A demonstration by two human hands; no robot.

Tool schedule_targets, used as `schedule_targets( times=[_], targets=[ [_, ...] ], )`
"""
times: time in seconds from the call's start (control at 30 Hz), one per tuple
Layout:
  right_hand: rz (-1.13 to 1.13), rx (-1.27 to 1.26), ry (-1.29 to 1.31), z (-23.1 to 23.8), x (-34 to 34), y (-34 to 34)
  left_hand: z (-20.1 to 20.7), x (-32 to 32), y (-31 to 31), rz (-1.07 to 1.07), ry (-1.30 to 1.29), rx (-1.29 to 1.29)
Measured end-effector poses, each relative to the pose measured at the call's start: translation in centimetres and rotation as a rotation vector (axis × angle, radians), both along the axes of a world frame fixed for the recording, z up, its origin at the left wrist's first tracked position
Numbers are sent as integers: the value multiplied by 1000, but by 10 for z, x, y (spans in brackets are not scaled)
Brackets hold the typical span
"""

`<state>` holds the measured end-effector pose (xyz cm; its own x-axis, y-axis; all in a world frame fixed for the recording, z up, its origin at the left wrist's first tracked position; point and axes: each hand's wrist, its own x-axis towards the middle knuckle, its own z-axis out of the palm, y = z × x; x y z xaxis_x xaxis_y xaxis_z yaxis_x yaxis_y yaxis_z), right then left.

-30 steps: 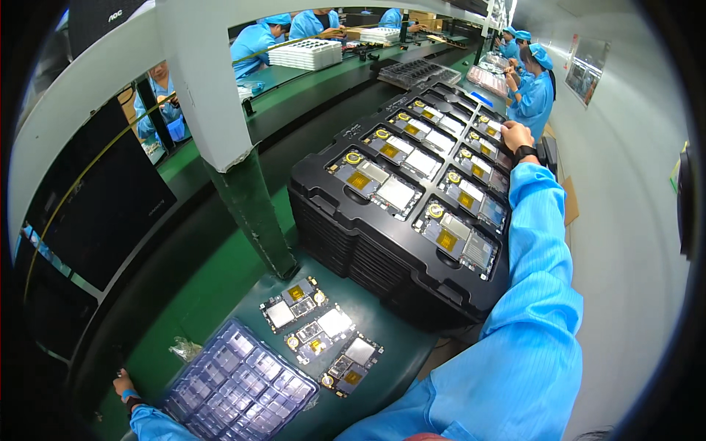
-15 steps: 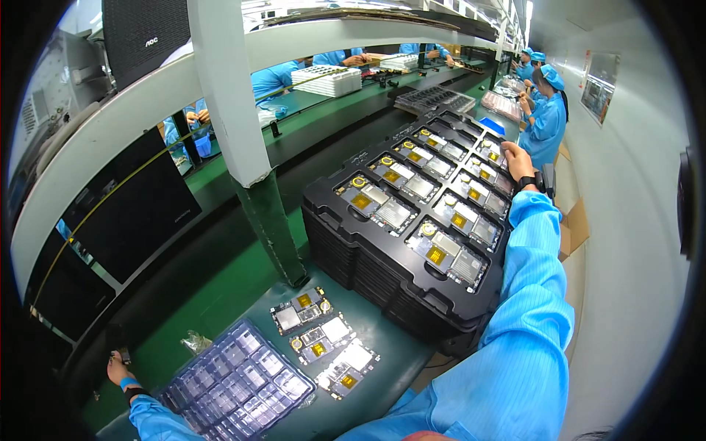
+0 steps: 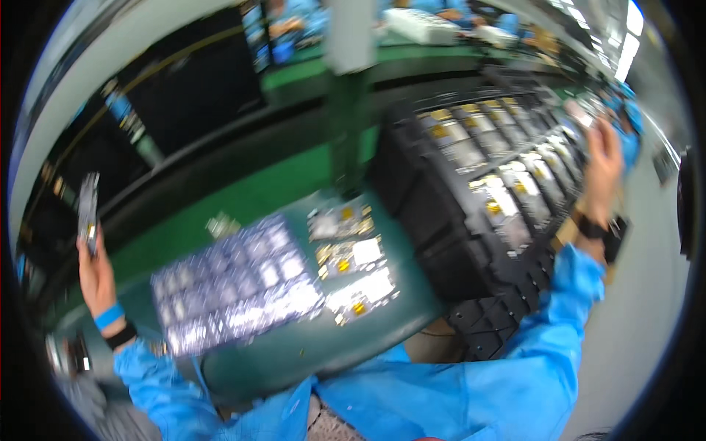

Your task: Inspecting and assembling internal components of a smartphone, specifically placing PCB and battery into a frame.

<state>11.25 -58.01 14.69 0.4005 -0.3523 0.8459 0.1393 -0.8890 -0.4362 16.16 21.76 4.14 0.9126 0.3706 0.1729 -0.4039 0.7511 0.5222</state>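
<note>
Raised at the far left, my left hand [image 3: 95,273] is closed on a circuit board [image 3: 88,206], which stands upright from the fingertips. My right hand [image 3: 603,165] is stretched out at the right, by the far right side of a black tray [image 3: 471,173]. Motion smears its fingers, so whether they hold anything is unclear. Several circuit boards [image 3: 507,209] sit in the slots of this tray, the top one of a tall stack. Between my arms, three loose circuit boards [image 3: 353,257] lie in a column on the green mat [image 3: 309,345].
A clear plastic blister tray [image 3: 235,283] with many pockets lies left of the loose boards. Behind it is a small crumpled clear bag [image 3: 222,226]. A post [image 3: 349,110] rises from the bench beside the stack. Other people in blue work across the bench and at far right.
The view has swung, and the scene is blurred. My left hand has come up with the board now plainly visible in it. My right hand has left the board it touched in the tray.
</note>
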Motion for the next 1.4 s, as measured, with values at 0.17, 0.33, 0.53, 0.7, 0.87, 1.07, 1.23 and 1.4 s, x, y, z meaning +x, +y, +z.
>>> schedule_targets(
  times=[0.17, 0.33, 0.53, 0.7, 0.87, 1.07, 1.23, 1.4],
  targets=[
    [507, -224, -89, -16, -86, 168, 41, -67, -104, -194, -36, 125],
    [1105, -11, 534, -65, -43, 331, 32, -130, -123, -203, -84, 176],
    [1189, -98, 839, -149, 11, 454, 34, -187, -98, -113, -131, 75],
    [1092, -246, 763, -196, 17, 549, 19, -197, -102, 200, 157, 234],
    [936, -316, 687, -210, 9, 601, -2, -211, -85, 339, 223, 247],
    [775, -415, 878, -212, 8, 620, -20, -220, -78, 386, 250, 219],
    [971, -11, 783, -217, 16, 607, -28, -213, -86, 359, 339, 277],
    [1298, 578, 694, -163, 22, 543, -45, -201, -110, 82, 458, 305]
  ],
)
